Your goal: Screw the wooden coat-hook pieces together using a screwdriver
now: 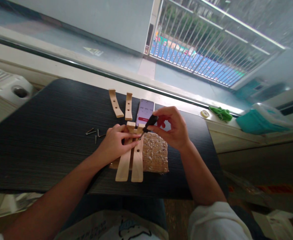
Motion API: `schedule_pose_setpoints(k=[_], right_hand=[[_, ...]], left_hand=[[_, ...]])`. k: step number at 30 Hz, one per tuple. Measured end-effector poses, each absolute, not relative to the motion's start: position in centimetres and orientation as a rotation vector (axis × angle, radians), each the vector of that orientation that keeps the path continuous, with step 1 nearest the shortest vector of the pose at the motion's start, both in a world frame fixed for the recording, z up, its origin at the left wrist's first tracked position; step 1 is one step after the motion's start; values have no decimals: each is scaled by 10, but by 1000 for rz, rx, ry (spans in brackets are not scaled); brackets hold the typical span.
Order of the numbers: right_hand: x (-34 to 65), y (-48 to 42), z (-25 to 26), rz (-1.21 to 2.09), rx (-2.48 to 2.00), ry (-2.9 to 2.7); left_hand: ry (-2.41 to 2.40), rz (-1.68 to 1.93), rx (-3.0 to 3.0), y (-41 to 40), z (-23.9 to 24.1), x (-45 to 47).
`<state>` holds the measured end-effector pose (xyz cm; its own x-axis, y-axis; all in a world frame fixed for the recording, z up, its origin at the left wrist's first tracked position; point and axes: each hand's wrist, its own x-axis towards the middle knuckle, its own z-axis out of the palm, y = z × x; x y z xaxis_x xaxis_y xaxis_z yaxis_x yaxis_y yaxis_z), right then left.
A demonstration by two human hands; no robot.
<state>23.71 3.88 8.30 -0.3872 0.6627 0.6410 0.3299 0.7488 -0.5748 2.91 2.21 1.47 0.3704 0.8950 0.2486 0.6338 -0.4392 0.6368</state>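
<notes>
Two long pale wooden slats lie side by side on a wrapped brown board on the black table. My left hand is closed over the left slat near its far end, fingers pinched at the right slat. My right hand grips a black-handled screwdriver, its tip pointing down at the right slat's far end. A few loose screws lie to the left of my left hand.
Two more curved wooden pieces with holes lie further back, beside a phone with a lit screen. A windowsill runs behind the table, with a green cloth and a teal bag at the right. A white radiator stands left.
</notes>
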Motion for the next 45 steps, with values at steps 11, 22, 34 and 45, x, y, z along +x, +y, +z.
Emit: schedule_pose_setpoints(k=[11, 22, 34, 45], right_hand=[[236, 39, 83, 401, -694, -2009], [234, 38, 83, 495, -683, -2037], [236, 36, 89, 607, -634, -2066], [239, 35, 96, 709, -622, -2089]], left_hand=[[1333, 793, 2204, 22, 15, 29], [1325, 806, 2188, 22, 14, 29], [1314, 807, 2208, 23, 13, 29], [1333, 784, 2175, 22, 16, 29]])
